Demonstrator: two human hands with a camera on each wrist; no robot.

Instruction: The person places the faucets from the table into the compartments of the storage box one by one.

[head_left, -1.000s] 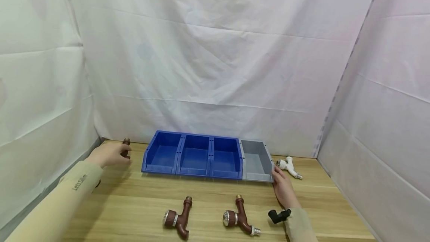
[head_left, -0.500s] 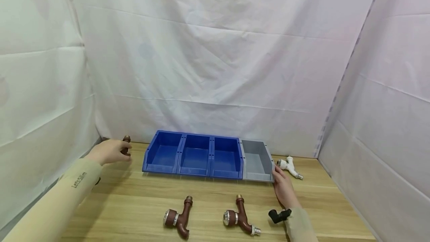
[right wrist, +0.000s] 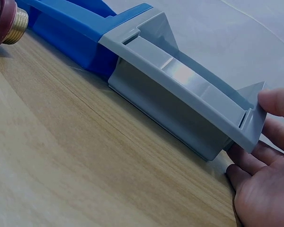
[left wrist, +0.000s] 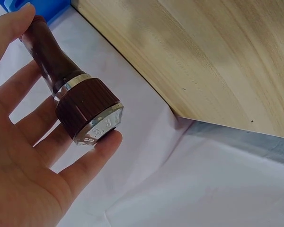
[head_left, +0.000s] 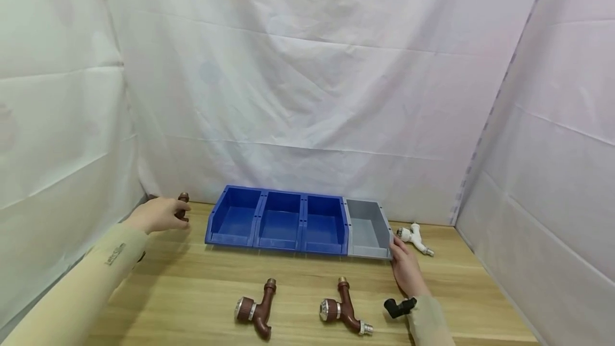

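Observation:
At the far left of the table my left hand [head_left: 156, 214] holds a brown faucet [head_left: 182, 208]. In the left wrist view the thumb lies on the pipe end of that faucet [left wrist: 87, 106], and the fingers pass behind its ribbed knob with a silver cap. My right hand [head_left: 405, 267] grips the outer right side of the grey bin [head_left: 370, 253], thumb over the edge and fingers below, as the right wrist view shows. Three blue bins [head_left: 276, 245] join the grey one in a row. Nothing lies inside any of the bins.
Two more brown faucets, a left one [head_left: 261, 314] and a right one [head_left: 347, 311] with a silver nozzle, lie near the front. Behind my right hand lies a white faucet [head_left: 417, 239]. White cloth walls [head_left: 307, 95] enclose the table at the back and sides.
My left hand and the brown faucet in it have shifted very slightly up and to the right in the head view. The right hand keeps its hold on the grey bin.

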